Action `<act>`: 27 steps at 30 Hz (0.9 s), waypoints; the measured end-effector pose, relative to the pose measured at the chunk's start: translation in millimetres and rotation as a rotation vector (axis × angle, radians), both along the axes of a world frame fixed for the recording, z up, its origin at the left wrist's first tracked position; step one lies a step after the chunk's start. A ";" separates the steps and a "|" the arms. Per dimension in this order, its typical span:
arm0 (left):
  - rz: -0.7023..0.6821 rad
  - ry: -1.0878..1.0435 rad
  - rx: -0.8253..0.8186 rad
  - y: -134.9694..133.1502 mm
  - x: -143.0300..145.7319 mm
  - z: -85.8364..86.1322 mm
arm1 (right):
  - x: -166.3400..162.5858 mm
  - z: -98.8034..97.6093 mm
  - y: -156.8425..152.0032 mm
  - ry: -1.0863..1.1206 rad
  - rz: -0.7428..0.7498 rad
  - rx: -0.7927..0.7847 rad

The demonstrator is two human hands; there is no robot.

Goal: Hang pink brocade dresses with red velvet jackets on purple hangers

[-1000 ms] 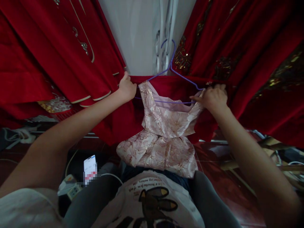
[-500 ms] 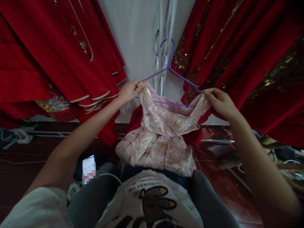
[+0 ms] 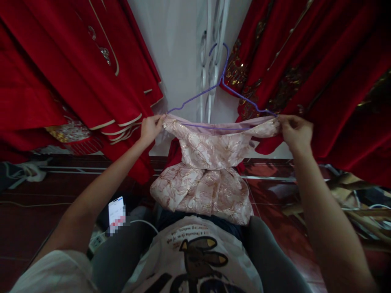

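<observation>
A pale pink dress (image 3: 214, 148) with a gold floral pattern is stretched out in front of me, its lower part bunched over my lap. My left hand (image 3: 152, 129) pinches its left shoulder strap by the hanger's end. On the other side my right hand (image 3: 295, 131) grips the right shoulder strap, fingers closed. A purple hanger (image 3: 222, 81) sits inside the neckline, with its lower bar running across the opening and its hook pointing up. The hanger's two tips are hidden at the straps and my fingers.
Red garments hang at left (image 3: 122, 81) and right (image 3: 305, 81), with a white metal rack (image 3: 210, 81) between them. A lit phone (image 3: 116, 213) with a white cable lies by my left leg. Cardboard and cords (image 3: 351, 203) clutter the right floor.
Both hands have moved outward, spreading the straps further apart. The neckline is now pulled nearly straight and wide, and more of the hanger's arms shows above it.
</observation>
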State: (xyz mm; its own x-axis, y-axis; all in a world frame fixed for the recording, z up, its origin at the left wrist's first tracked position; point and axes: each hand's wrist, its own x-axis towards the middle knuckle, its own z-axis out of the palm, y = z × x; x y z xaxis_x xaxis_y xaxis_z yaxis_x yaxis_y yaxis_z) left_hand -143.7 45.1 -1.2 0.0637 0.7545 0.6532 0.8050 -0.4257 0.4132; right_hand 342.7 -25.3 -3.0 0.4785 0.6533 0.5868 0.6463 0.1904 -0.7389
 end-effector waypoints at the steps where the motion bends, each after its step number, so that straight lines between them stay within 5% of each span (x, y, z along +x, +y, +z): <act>1: 0.020 0.022 -0.017 -5.6 -6.7 -9.7 | 2.1 -9.6 -4.8 -0.012 0.004 -0.036; 5: -0.065 0.208 -0.029 -37.0 -18.3 -40.0 | -0.3 -47.8 -42.7 -0.105 0.100 -0.211; 8: -0.277 0.404 0.054 -57.3 -6.2 -39.7 | -12.4 -57.4 -74.1 -0.337 0.242 -0.365; 14: -0.425 0.403 0.260 -52.2 55.3 -7.1 | -59.9 -11.0 -95.0 -0.552 0.321 -0.193; 19: -0.381 0.400 0.178 -30.0 88.9 -16.4 | -82.3 16.5 -83.7 -0.404 0.231 -0.082; 27: -0.396 0.384 0.048 -19.1 74.4 -17.2 | -30.6 -4.5 -76.4 -0.259 -0.167 -0.274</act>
